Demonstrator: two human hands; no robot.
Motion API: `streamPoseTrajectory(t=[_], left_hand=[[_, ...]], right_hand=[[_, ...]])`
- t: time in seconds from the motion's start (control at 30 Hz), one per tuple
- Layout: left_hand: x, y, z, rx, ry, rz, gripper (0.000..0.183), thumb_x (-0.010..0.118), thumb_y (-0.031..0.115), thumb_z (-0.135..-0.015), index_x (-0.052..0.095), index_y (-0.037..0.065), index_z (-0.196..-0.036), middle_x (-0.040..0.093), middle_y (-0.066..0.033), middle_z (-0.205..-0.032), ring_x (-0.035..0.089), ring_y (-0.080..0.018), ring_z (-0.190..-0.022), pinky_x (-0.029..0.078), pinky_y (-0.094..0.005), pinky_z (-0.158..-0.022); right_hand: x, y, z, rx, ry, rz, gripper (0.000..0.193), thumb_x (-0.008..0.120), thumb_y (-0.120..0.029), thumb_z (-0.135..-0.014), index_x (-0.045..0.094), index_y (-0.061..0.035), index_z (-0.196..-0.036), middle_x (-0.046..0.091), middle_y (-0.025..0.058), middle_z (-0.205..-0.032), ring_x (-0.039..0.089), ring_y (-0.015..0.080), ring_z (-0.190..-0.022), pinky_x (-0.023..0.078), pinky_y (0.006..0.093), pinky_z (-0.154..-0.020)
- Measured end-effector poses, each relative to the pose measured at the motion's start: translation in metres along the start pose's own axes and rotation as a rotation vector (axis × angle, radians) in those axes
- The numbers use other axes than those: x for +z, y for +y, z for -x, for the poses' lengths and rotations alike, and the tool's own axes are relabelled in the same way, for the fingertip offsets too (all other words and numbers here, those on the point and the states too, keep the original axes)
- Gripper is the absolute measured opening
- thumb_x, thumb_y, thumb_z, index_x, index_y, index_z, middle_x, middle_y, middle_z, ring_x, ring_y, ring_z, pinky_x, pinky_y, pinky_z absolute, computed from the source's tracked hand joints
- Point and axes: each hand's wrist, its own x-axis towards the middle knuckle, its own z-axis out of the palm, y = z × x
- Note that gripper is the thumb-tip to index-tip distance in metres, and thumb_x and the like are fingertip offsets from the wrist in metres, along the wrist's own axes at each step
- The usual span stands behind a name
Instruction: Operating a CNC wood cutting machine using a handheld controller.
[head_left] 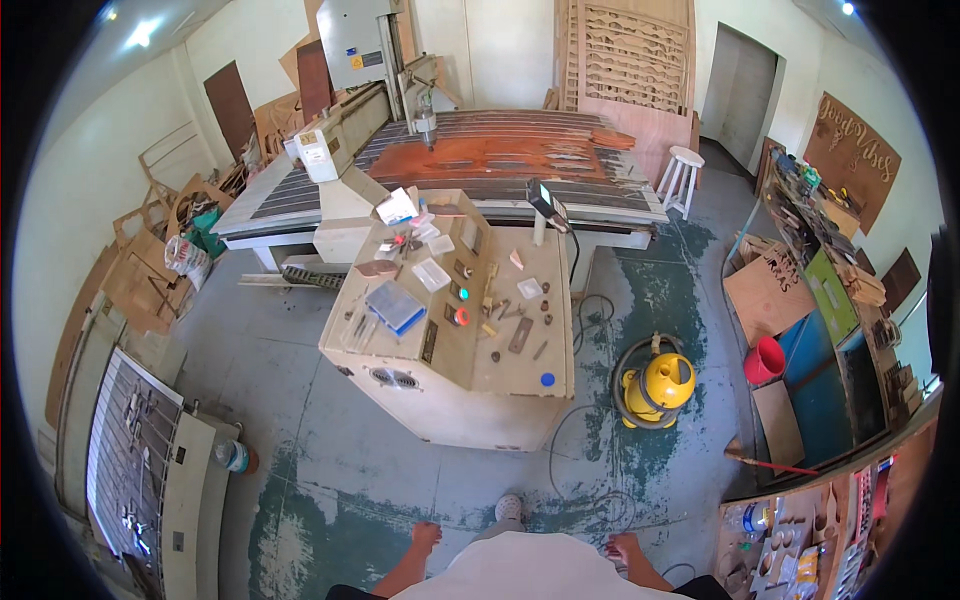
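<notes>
My left hand (426, 537) hangs low beside my body, its fingers curled in and nothing seen in them. On the other side, my right hand (621, 547) also hangs with curled fingers and shows nothing held. Neither hand touches anything. Ahead of me stands a beige control cabinet (465, 410). On its top lie a blue-edged plastic case (396, 306), several small clear boxes, a red round cap (461, 316), a blue cap (547, 379) and small metal parts. A handheld controller (545, 202) stands on a post there.
Behind the cabinet, a CNC router table (300, 190) carries a cut reddish-brown wooden sheet (430, 160). To the right are a yellow vacuum cleaner (668, 385), cables on the floor, a red bucket (765, 360), a white stool (682, 160) and a cluttered workbench. Another machine (190, 500) stands at left.
</notes>
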Motion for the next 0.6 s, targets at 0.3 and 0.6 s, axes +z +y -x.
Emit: streamPoseTrajectory(t=[0.3, 0.6], left_hand=[[0.009, 0.086, -0.037, 0.093, -0.022, 0.091, 0.017, 0.065, 0.012, -0.080, 0.067, 0.000, -0.092, 0.066, -0.0086, -0.071, 0.064, -0.0175, -0.060, 0.051, -0.0317, -0.050], [0.026, 0.043, -0.022, -0.190, -0.008, 0.150, 0.011, 0.063, 0.009, -0.083, 0.065, 0.000, -0.089, 0.065, -0.0097, -0.068, 0.064, -0.0216, -0.053, 0.049, -0.0346, -0.043]], right_hand=[[0.030, -0.110, -0.017, -0.191, -0.066, 0.083, 0.021, 0.063, -0.017, -0.087, 0.061, 0.0001, -0.100, 0.066, 0.0134, -0.082, 0.067, 0.0251, -0.067, 0.054, 0.0381, -0.053], [0.006, -0.164, -0.038, -0.185, 0.061, 0.127, 0.018, 0.063, -0.014, -0.087, 0.062, 0.0017, -0.096, 0.065, 0.0140, -0.078, 0.066, 0.0257, -0.061, 0.053, 0.0382, -0.050]])
